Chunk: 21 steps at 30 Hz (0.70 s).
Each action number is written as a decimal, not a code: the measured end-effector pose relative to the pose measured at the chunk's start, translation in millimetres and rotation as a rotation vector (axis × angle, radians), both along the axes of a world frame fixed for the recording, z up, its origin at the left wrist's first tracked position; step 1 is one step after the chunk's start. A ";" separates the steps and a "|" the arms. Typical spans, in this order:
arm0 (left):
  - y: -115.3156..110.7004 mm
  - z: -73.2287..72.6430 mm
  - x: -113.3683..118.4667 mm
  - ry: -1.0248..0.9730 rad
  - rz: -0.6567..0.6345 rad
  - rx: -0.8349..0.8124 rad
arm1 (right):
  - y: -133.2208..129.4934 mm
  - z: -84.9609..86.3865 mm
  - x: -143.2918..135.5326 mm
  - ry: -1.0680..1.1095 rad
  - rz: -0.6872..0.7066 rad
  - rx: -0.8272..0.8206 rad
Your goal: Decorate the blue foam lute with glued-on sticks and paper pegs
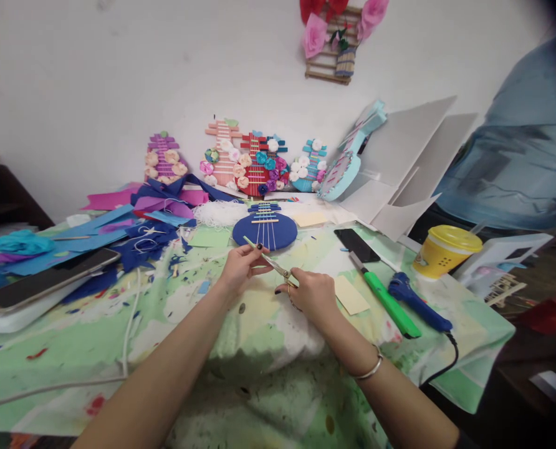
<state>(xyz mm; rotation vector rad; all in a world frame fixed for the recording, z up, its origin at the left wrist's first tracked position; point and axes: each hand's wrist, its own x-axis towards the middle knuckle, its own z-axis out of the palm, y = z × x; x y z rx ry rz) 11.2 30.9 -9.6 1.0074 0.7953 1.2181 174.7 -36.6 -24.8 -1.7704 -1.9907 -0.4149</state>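
Note:
My right hand [311, 294] grips a pair of scissors [283, 273] by the handles, its blades pointing up and left toward my other hand. Between the fingertips of my left hand [243, 267] is a thin pale green strip [247, 240], one end poking out above the fingers; the blades reach close to it, and whether they touch it I cannot tell. Just beyond both hands lies a flat dark blue lute-shaped craft piece [285, 232] with white strings and pale crossbars.
At right are a green utility knife [390, 302], a blue glue gun [418, 302], a black phone [356, 244] and a yellow cup [446, 252]. Decorated craft instruments [254, 162] lean along the wall. Coloured felt scraps [105, 224] and another phone [53, 279] lie left.

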 end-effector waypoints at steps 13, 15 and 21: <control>6.0 -0.5 -2.5 -0.106 0.065 0.011 | 5.5 5.7 6.4 0.364 0.016 0.011; 6.6 1.7 -3.2 -0.164 0.106 0.005 | 8.5 6.5 10.8 0.506 0.043 -0.024; 6.7 4.0 -2.9 -0.304 0.131 0.034 | 11.5 2.6 12.8 0.751 0.174 -0.156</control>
